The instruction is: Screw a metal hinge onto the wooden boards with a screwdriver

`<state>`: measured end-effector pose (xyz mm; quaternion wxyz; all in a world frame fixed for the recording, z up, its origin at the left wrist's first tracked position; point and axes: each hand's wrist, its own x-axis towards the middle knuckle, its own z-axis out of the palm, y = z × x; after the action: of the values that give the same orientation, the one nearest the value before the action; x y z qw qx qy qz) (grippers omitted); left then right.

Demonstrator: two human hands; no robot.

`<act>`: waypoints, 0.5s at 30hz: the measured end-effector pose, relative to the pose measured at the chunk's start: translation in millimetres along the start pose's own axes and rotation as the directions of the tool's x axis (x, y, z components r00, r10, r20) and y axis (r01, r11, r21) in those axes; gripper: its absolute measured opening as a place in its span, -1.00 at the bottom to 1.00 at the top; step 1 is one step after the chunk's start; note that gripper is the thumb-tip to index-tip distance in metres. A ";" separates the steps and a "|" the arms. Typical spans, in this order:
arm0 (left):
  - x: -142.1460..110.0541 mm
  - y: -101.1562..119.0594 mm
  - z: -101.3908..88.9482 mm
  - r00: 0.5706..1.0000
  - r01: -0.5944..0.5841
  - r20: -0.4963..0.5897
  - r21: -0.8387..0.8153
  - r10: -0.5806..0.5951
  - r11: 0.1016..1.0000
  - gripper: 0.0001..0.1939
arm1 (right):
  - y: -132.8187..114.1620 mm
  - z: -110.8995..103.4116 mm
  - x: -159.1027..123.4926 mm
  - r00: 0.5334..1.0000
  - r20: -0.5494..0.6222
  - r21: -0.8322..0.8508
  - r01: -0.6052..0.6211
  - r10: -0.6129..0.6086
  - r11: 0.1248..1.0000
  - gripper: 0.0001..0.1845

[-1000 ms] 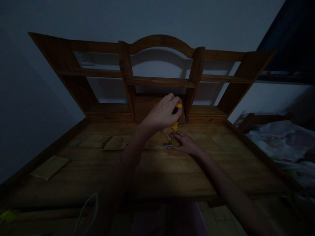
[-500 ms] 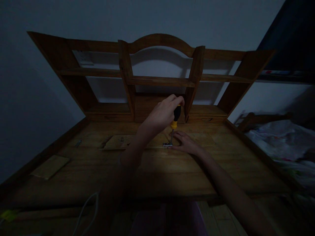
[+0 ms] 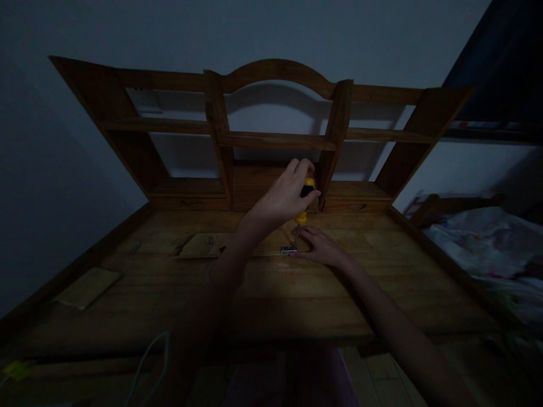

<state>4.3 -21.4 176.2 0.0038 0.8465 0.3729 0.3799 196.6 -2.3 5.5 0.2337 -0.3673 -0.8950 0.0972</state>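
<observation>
My left hand [image 3: 286, 192] is closed around the yellow and black handle of a screwdriver [image 3: 301, 217], its thumb now showing across the grip. The screwdriver stands nearly upright, its shaft running down to a small metal fitting [image 3: 288, 249]. That fitting sits at the front edge of a thin wooden board [image 3: 258, 247] lying on the desk. Beside the tip, my right hand [image 3: 319, 247] rests low on the board, fingers on top and thumb at the front edge by the fitting, gripping it. Whether the tip sits in a screw is too small to tell.
The wooden desk [image 3: 292, 305] has a shelf unit [image 3: 278, 139] along its back. A small metal part [image 3: 136, 246] and a flat wooden piece [image 3: 87, 287] lie at left. A pale cable [image 3: 144, 356] loops near the front edge. Plastic-covered items [image 3: 483, 237] are at right.
My left hand has turned on the screwdriver handle, its thumb swinging out to the right and its fingers lifting slightly. The right hand, fitting and board stay in place.
</observation>
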 end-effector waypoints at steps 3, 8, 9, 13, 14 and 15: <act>-0.8 -0.7 -0.8 0.996 0.083 -0.016 0.007 -0.083 0.997 -0.69 | -0.5 0.0 -0.4 1.000 0.000 -0.008 -0.009 0.009 1.000 -0.26; -2.3 -1.1 -7.7 0.995 0.086 0.046 0.037 -0.088 0.996 -0.79 | 1.3 1.7 -0.1 1.000 -0.003 -0.005 0.001 -0.001 1.000 -0.28; -2.2 -0.4 -8.7 0.995 0.073 0.064 0.035 -0.076 0.997 -0.77 | 1.9 2.1 0.0 1.000 -0.005 -0.002 0.004 -0.004 1.000 -0.29; -1.2 4.8 -8.8 0.995 0.057 0.078 0.035 -0.060 0.998 -0.72 | 3.1 2.9 0.2 1.000 -0.009 0.006 -0.003 0.003 1.000 -0.29; -1.0 6.2 -8.1 0.995 0.056 0.076 0.033 -0.058 0.998 -0.73 | 2.9 2.8 0.3 1.000 -0.007 0.007 -0.003 0.003 1.000 -0.29; -0.8 7.2 -7.2 0.995 0.055 0.078 0.027 -0.057 0.998 -0.74 | 2.7 2.6 0.3 1.000 -0.009 0.006 -0.001 0.001 1.000 -0.29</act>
<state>3.9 -29.1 182.9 0.0186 0.8500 0.4008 0.3414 196.8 -0.2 2.4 0.2388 -0.3677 -0.8934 0.0986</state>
